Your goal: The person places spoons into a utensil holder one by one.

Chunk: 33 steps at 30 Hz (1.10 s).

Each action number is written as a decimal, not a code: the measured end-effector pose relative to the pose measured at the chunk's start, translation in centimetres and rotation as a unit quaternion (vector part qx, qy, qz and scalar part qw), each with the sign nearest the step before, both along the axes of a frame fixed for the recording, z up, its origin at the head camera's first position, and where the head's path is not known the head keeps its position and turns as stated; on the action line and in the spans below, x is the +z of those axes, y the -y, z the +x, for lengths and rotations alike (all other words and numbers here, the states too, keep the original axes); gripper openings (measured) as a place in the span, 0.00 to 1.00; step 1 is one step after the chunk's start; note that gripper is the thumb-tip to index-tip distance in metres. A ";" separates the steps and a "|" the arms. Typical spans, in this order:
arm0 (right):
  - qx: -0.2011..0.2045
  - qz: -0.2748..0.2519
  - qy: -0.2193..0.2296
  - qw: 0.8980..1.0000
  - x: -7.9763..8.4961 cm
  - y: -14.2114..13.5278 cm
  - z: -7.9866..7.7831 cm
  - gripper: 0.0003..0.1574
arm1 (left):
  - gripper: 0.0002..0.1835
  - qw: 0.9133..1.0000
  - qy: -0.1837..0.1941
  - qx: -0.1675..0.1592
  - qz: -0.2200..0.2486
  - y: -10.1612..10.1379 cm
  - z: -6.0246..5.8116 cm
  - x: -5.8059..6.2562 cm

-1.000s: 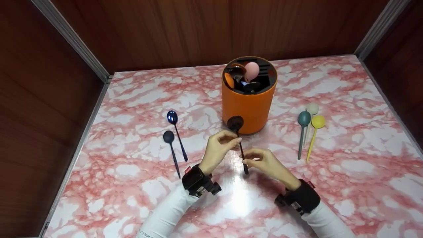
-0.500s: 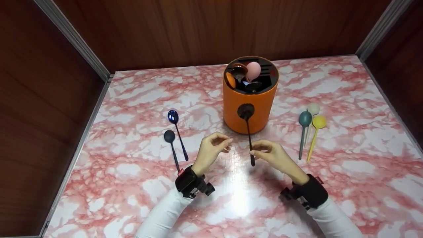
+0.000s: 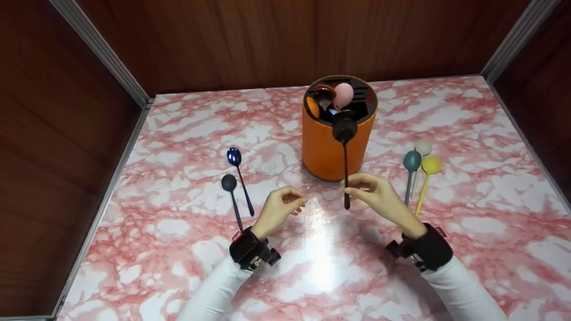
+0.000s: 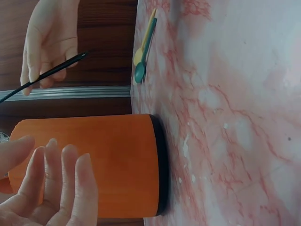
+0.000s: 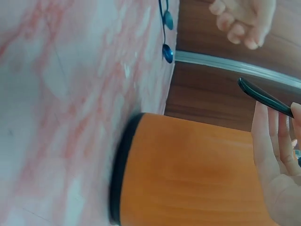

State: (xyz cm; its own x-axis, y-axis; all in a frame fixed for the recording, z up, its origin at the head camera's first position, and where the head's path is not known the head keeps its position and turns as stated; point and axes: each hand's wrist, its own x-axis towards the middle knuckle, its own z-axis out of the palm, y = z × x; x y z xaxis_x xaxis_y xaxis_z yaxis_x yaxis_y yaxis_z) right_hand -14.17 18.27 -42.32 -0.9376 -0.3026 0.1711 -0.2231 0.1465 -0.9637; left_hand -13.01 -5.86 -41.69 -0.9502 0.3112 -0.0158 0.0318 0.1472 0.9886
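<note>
My right hand (image 3: 372,195) pinches a dark spoon (image 3: 346,154) low on its handle, thumb against fingers. The spoon points bowl-up, and in the head view its bowl overlaps the front rim of the orange holder (image 3: 330,149). In the right wrist view the handle end (image 5: 263,97) sticks out past my fingertips. My left hand (image 3: 277,209) holds nothing; its fingers are loosely bent in the air, left of the spoon and nearer me than the holder. Inside the holder's black top stand a pink spoon (image 3: 344,95), an orange one (image 3: 312,107) and some dark ones.
At left lie a shiny blue spoon (image 3: 234,157) and a black spoon (image 3: 229,183) on the marbled table (image 3: 178,227). To the right a green spoon (image 3: 412,160), a yellow spoon (image 3: 431,165) and a pale spoon (image 3: 423,147) lie close together. Wooden panels (image 3: 267,44) enclose the table.
My left hand has let go of the dark spoon and drawn back to the left. My right hand has carried the spoon forward and right, its bowl now at the holder's rim in view.
</note>
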 end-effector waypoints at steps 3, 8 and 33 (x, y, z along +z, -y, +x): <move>-0.003 0.002 -0.002 1.000 0.7 -0.1 -0.3 0.15 | 0.09 1.000 0.000 -0.007 -0.015 0.3 0.1 -0.2; -0.018 0.013 -0.021 1.000 1.8 -0.3 -0.8 0.13 | 0.09 1.000 -0.004 -0.010 -0.022 0.8 0.3 -0.6; -0.042 -0.024 -0.103 0.993 7.2 -0.8 -2.8 0.13 | 0.08 0.997 0.008 -0.039 -0.070 2.5 0.8 -1.4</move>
